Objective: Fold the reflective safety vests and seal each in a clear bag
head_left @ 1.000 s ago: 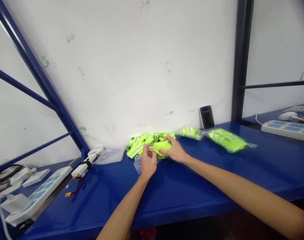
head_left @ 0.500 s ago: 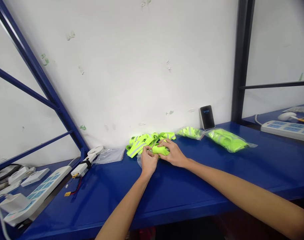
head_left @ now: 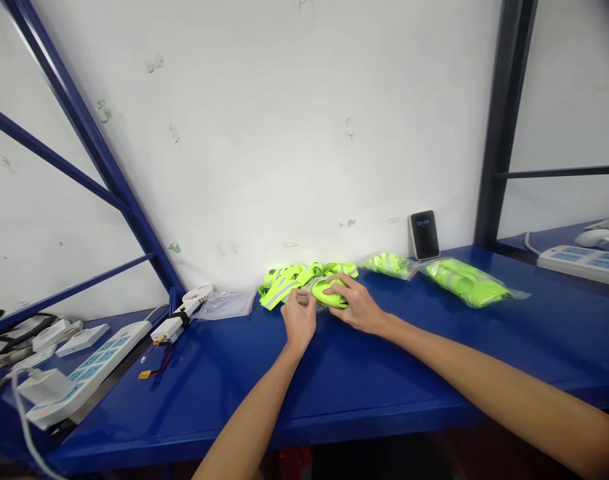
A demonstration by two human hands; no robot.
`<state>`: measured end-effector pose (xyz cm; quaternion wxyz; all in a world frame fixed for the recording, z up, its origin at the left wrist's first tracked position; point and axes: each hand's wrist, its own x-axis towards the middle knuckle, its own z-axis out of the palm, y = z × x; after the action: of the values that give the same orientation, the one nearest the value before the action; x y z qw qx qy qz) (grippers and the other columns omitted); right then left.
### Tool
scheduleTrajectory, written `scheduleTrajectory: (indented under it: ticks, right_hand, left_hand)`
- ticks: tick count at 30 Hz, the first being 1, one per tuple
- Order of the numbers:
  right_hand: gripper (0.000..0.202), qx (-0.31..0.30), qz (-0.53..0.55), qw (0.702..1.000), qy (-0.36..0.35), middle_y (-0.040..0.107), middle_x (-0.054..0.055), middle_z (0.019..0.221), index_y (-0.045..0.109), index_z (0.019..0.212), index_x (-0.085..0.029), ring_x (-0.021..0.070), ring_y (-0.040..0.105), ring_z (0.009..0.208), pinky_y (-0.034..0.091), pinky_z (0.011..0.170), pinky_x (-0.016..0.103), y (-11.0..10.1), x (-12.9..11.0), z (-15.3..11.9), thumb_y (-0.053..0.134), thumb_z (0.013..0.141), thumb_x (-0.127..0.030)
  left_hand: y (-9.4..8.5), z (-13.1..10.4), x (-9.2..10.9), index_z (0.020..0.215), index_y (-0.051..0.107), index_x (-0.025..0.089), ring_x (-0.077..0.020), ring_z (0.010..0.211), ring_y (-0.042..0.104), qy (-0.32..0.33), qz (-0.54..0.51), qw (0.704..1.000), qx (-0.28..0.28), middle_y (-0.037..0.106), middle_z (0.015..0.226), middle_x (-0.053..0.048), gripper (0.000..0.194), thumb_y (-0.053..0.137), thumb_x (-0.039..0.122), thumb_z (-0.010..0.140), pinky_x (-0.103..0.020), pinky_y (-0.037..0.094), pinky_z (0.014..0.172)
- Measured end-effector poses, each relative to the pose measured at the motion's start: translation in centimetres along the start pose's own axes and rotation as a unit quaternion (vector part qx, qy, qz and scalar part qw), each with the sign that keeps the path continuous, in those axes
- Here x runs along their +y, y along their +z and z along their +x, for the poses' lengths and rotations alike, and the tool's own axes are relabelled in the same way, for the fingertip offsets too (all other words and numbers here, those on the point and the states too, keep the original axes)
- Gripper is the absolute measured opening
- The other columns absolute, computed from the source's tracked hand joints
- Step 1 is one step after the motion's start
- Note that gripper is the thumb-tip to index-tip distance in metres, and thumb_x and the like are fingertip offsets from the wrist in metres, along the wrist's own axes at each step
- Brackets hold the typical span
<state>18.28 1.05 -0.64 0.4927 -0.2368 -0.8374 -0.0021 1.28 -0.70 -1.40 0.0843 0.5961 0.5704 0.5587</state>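
We hold a bright green bundle low against the middle of the blue table, its long axis running slantwise from ten toward four o'clock. Its ten o'clock end faces our left hand, where thumb and fingers pinch narrowly at the edge of a clear bag; its other end sits in our right hand, whose fingers curl over the top. From the bundle, loose green strips lie just behind, around ten to twelve o'clock. A small filled bag lies near two o'clock; a larger filled bag, well apart at three, has its long side along ten-to-four. Flat bags lie at nine.
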Motion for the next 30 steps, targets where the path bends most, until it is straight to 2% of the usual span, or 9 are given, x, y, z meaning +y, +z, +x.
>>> scheduleTrajectory:
  ticks: [4,7,11,16,21,25,30]
  right_hand:
    - [0.025,-0.029,-0.032,0.998,-0.041,0.056,0.012,0.118,0.061,0.099,-0.021,0.0264,0.057,0.109,0.050,0.088,0.041,-0.3,0.5,-0.3,0.063,0.076,-0.012]
    - [0.027,-0.036,-0.039,0.997,-0.057,0.059,0.011,0.115,0.061,0.101,-0.022,0.0268,0.055,0.113,0.049,0.092,0.042,-0.2,0.7,-0.3,0.064,0.076,-0.011]
    - [0.027,-0.019,-0.046,0.998,-0.032,0.059,0.012,0.114,0.062,0.100,-0.021,0.0295,0.047,0.124,0.044,0.099,0.047,-0.2,0.7,-0.1,0.066,0.075,-0.013]
    - [0.025,-0.029,-0.040,0.998,0.032,0.043,0.013,0.140,0.060,0.099,-0.020,0.0287,0.053,0.120,0.049,0.092,0.043,-0.5,0.6,0.0,0.064,0.075,-0.015]
    - [0.027,-0.055,-0.067,0.996,0.019,0.055,0.014,0.124,0.060,0.103,-0.021,0.0290,0.055,0.114,0.051,0.087,0.043,-0.5,0.4,0.1,0.063,0.076,-0.014]
    - [0.026,-0.049,-0.077,0.996,-0.022,0.055,0.013,0.119,0.060,0.103,-0.021,0.0279,0.054,0.111,0.050,0.087,0.043,-0.9,0.3,0.3,0.061,0.079,-0.013]
    - [0.024,-0.078,-0.050,0.992,-0.086,0.056,0.014,0.118,0.060,0.101,-0.021,0.0289,0.052,0.114,0.048,0.090,0.045,-2.0,0.7,0.6,0.060,0.079,-0.012]
  left_hand:
    - [-0.3,0.3,-0.4,0.059,0.046,0.019,-0.0107,0.050,0.045,0.064,0.053,0.996,-0.039,0.047,0.051,0.005,0.027,0.054,0.031,0.081,-0.023,0.032,0.055]
    - [-0.5,0.1,-0.3,0.058,0.044,0.018,-0.0098,0.051,0.039,0.097,0.038,0.991,-0.079,0.040,0.052,0.005,0.027,0.048,0.027,0.083,-0.023,0.029,0.054]
    - [-0.7,-0.1,0.0,0.061,0.045,0.018,-0.0108,0.055,0.039,0.134,0.034,0.985,-0.101,0.041,0.056,0.004,0.026,0.044,0.026,0.086,-0.024,0.029,0.057]
    - [-0.7,-0.2,0.4,0.061,0.048,0.017,-0.0129,0.063,0.044,0.184,0.081,0.975,-0.092,0.049,0.063,0.002,0.025,0.047,0.025,0.085,-0.026,0.031,0.065]
    - [-0.5,-0.6,0.5,0.055,0.042,0.019,-0.0107,0.049,0.032,0.133,0.037,0.982,-0.132,0.035,0.050,0.005,0.034,0.046,0.031,0.086,-0.026,0.025,0.053]
    - [-0.4,-0.9,0.6,0.057,0.040,0.019,-0.0104,0.049,0.031,0.099,-0.011,0.986,-0.132,0.034,0.051,0.005,0.032,0.047,0.034,0.085,-0.024,0.024,0.052]
    - [-0.6,-1.2,1.0,0.059,0.040,0.019,-0.0099,0.051,0.030,0.090,-0.060,0.981,-0.161,0.033,0.054,0.005,0.031,0.048,0.034,0.085,-0.024,0.025,0.052]
